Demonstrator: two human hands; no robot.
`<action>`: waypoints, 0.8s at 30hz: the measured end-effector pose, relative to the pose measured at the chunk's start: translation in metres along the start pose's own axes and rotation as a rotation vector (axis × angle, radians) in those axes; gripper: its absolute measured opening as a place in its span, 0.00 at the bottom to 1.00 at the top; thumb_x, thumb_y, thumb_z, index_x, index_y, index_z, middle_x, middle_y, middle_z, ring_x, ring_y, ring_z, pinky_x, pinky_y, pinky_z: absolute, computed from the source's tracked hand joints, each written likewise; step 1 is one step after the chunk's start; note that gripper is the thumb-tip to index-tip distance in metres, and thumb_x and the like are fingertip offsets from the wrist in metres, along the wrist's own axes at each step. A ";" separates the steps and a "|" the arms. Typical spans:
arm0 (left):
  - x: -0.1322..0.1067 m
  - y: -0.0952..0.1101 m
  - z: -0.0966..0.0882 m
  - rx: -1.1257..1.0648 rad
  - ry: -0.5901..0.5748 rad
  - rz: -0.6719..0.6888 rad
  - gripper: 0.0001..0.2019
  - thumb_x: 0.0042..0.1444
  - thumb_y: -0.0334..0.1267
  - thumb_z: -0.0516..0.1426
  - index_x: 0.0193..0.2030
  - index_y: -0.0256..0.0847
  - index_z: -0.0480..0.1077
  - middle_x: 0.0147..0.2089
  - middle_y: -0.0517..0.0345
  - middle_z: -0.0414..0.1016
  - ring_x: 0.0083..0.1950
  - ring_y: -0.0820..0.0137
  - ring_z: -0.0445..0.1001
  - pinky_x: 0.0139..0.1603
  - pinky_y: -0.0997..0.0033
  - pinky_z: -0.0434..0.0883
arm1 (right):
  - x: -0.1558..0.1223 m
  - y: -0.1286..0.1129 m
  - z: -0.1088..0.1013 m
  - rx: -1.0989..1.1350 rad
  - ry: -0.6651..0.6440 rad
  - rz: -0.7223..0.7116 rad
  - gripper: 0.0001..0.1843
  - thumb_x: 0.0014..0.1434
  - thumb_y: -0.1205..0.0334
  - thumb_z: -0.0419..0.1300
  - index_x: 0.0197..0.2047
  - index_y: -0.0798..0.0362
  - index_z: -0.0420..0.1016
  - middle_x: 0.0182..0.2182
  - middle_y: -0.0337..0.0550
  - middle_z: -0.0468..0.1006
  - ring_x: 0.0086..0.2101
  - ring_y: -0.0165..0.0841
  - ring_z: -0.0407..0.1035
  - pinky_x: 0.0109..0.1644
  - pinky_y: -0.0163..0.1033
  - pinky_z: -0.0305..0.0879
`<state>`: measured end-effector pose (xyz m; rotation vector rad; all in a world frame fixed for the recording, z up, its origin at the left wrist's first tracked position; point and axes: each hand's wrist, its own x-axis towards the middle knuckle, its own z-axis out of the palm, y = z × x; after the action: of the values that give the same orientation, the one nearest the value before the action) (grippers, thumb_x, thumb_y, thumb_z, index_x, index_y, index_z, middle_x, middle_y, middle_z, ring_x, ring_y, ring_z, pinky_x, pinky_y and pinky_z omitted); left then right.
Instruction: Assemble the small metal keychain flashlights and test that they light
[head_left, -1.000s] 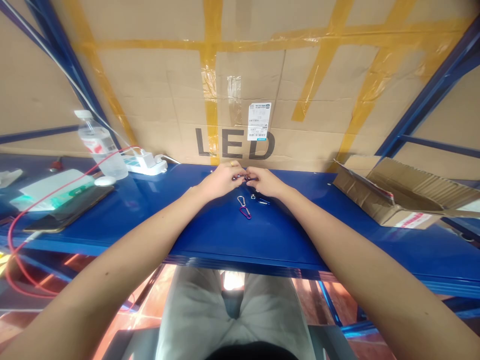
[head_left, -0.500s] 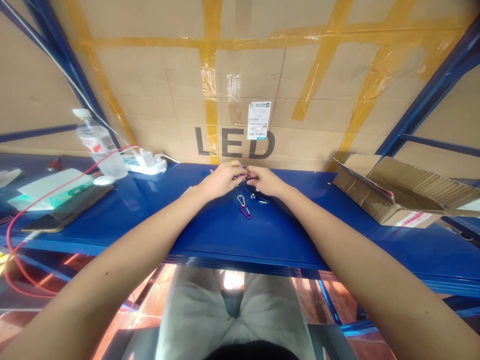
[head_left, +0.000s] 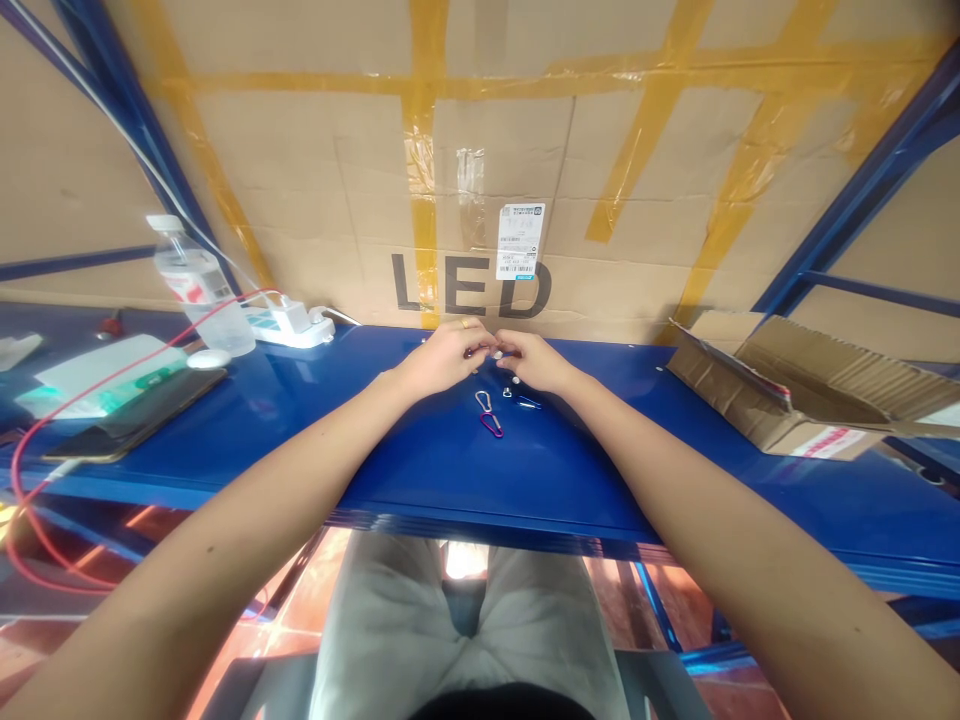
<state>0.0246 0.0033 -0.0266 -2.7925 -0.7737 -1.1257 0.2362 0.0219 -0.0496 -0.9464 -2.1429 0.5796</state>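
Observation:
At the back of the blue table (head_left: 442, 470), my left hand (head_left: 448, 357) and my right hand (head_left: 536, 362) meet with their fingertips close together. Both are closed in a pinch around something small, mostly hidden by the fingers; a pale bit shows between them. Just in front of the hands lie a silver carabiner (head_left: 483, 402) and a magenta carabiner (head_left: 492, 426), end to end. A blue carabiner (head_left: 529, 404) rests below my right hand, beside a small silver metal piece (head_left: 507, 393).
To the left stand a clear bottle (head_left: 202, 290), a white power strip (head_left: 292, 328), a tissue pack (head_left: 105, 375) and a dark phone (head_left: 135, 415) with a red cable (head_left: 97, 395). An opened cardboard box (head_left: 795, 390) sits at the right. A large taped carton (head_left: 315, 200) walls the back.
The fingers of my right hand have shifted slightly, and a pale bit now shows between the fingertips. The carabiners lie as before.

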 end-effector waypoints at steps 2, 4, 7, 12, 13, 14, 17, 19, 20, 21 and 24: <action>-0.001 -0.005 -0.001 0.055 -0.013 -0.045 0.11 0.64 0.29 0.53 0.42 0.38 0.77 0.40 0.52 0.77 0.41 0.67 0.75 0.46 0.65 0.73 | 0.000 0.002 0.000 0.019 -0.009 -0.007 0.07 0.54 0.65 0.57 0.38 0.52 0.73 0.39 0.43 0.80 0.42 0.39 0.73 0.50 0.45 0.65; -0.003 -0.012 0.000 0.098 -0.088 -0.103 0.11 0.62 0.28 0.53 0.42 0.38 0.77 0.39 0.51 0.77 0.40 0.65 0.75 0.46 0.64 0.73 | 0.001 0.004 0.000 0.032 -0.019 -0.013 0.09 0.55 0.66 0.57 0.40 0.52 0.74 0.41 0.44 0.81 0.44 0.40 0.74 0.51 0.46 0.65; -0.007 -0.022 0.006 0.127 -0.277 -0.133 0.10 0.60 0.30 0.55 0.40 0.39 0.78 0.40 0.50 0.77 0.39 0.63 0.76 0.44 0.63 0.73 | 0.000 0.004 -0.001 0.010 -0.022 0.001 0.09 0.55 0.68 0.56 0.39 0.52 0.75 0.41 0.44 0.81 0.43 0.40 0.74 0.50 0.45 0.65; -0.007 -0.029 0.018 0.227 -0.386 -0.135 0.09 0.59 0.33 0.56 0.36 0.40 0.78 0.36 0.50 0.78 0.38 0.61 0.77 0.40 0.65 0.72 | -0.001 0.003 -0.002 -0.082 -0.044 0.053 0.10 0.55 0.69 0.56 0.39 0.51 0.74 0.38 0.41 0.81 0.36 0.36 0.72 0.44 0.42 0.65; -0.005 -0.029 0.019 0.215 -0.393 -0.139 0.09 0.59 0.32 0.56 0.35 0.40 0.78 0.35 0.51 0.78 0.37 0.62 0.77 0.40 0.66 0.72 | -0.001 0.003 -0.002 -0.090 -0.051 0.061 0.09 0.55 0.69 0.56 0.39 0.51 0.74 0.37 0.41 0.81 0.35 0.35 0.71 0.43 0.41 0.65; -0.004 -0.030 0.020 0.188 -0.395 -0.143 0.09 0.58 0.31 0.55 0.34 0.40 0.78 0.34 0.52 0.78 0.36 0.63 0.77 0.40 0.66 0.71 | -0.001 0.004 -0.002 -0.094 -0.058 0.066 0.09 0.55 0.69 0.56 0.39 0.51 0.74 0.37 0.40 0.81 0.35 0.35 0.71 0.43 0.41 0.65; 0.001 -0.030 0.020 0.096 -0.403 -0.198 0.08 0.54 0.27 0.57 0.29 0.40 0.76 0.30 0.56 0.78 0.33 0.66 0.76 0.37 0.68 0.70 | -0.001 0.005 -0.002 -0.097 -0.071 0.076 0.08 0.55 0.69 0.56 0.38 0.51 0.73 0.38 0.40 0.81 0.36 0.36 0.71 0.42 0.40 0.64; 0.003 -0.029 0.017 0.060 -0.404 -0.250 0.06 0.52 0.27 0.58 0.28 0.40 0.75 0.29 0.57 0.77 0.30 0.67 0.74 0.33 0.70 0.69 | -0.001 0.005 -0.003 -0.106 -0.076 0.076 0.09 0.55 0.69 0.55 0.38 0.51 0.73 0.39 0.41 0.81 0.36 0.36 0.71 0.42 0.40 0.64; 0.003 -0.027 0.016 0.052 -0.388 -0.258 0.05 0.51 0.27 0.59 0.28 0.39 0.75 0.29 0.57 0.76 0.29 0.68 0.73 0.32 0.70 0.68 | -0.002 0.005 -0.003 -0.114 -0.077 0.073 0.09 0.55 0.69 0.55 0.38 0.51 0.73 0.39 0.41 0.81 0.37 0.36 0.71 0.42 0.40 0.64; 0.002 -0.025 0.014 0.051 -0.355 -0.249 0.04 0.52 0.28 0.60 0.29 0.39 0.75 0.30 0.57 0.76 0.29 0.68 0.73 0.31 0.70 0.68 | -0.002 0.005 -0.003 -0.122 -0.078 0.068 0.09 0.55 0.69 0.55 0.38 0.51 0.73 0.39 0.41 0.81 0.37 0.36 0.71 0.43 0.40 0.64; 0.001 -0.015 0.009 0.080 -0.175 -0.150 0.04 0.57 0.31 0.58 0.35 0.38 0.75 0.35 0.55 0.76 0.33 0.68 0.73 0.37 0.68 0.71 | -0.002 0.004 -0.004 -0.146 -0.070 0.051 0.08 0.55 0.68 0.56 0.39 0.51 0.74 0.37 0.41 0.81 0.38 0.37 0.71 0.44 0.40 0.64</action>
<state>0.0241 0.0183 -0.0352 -2.8335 -1.0351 -0.8535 0.2421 0.0230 -0.0509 -1.0768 -2.2543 0.4922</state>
